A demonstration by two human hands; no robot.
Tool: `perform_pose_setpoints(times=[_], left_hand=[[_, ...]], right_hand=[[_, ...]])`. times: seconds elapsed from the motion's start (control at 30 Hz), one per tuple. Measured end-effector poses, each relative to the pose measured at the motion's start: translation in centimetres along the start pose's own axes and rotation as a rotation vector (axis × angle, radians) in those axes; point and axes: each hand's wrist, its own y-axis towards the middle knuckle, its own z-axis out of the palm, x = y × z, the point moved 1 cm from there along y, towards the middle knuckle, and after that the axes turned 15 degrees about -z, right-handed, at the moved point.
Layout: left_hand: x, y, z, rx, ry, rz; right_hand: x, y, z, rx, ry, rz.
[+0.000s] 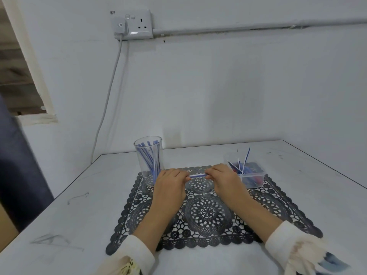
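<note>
A thin blue-and-white stick (197, 176) lies level between my two hands, above a black lace placemat (210, 213). My left hand (170, 182) pinches its left end and my right hand (222, 175) pinches its right end. A clear plastic cup (149, 155) with several more blue sticks stands upright at the mat's far left corner, just left of my left hand. A clear plastic box (252, 175) with several sticks, some leaning up out of it, sits at the mat's far right, beside my right hand.
The white table (79, 195) ends close to a white wall at the back. A wall socket (137, 24) with a plugged-in cable (107, 100) hangs above the cup. A dark cloth shape (17, 165) stands off the table's left edge.
</note>
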Motion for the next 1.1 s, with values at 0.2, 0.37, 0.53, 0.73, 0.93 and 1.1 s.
perform_pose_setpoints(times=[0.2, 0.37, 0.53, 0.73, 0.93, 1.1], left_hand=[[-0.7, 0.1, -0.4, 0.273, -0.076, -0.314], [-0.5, -0.3, -0.3, 0.256, -0.104, -0.323], [-0.1, -0.4, 0.0, 0.199, -0.061, -0.150], [0.7, -0.3, 0.4, 0.079, 0.007, 0.036], [0.4, -0.1, 0.1, 0.025, 0.018, 0.078], [1.2, 0.1, 0.3, 0.024, 0.053, 0.015]], right_hand=[[-0.1, 0.0, 0.1, 0.023, -0.094, -0.094], [-0.8, 0.0, 0.2, 0.049, 0.127, -0.008], [-1.0, 0.1, -0.9, 0.068, 0.298, 0.047], [-0.6, 0.3, -0.6, 0.112, 0.286, 0.151], [-0.6, -0.1, 0.2, 0.252, 0.151, 0.162], [0.0, 0.0, -0.3, 0.179, 0.162, 0.139]])
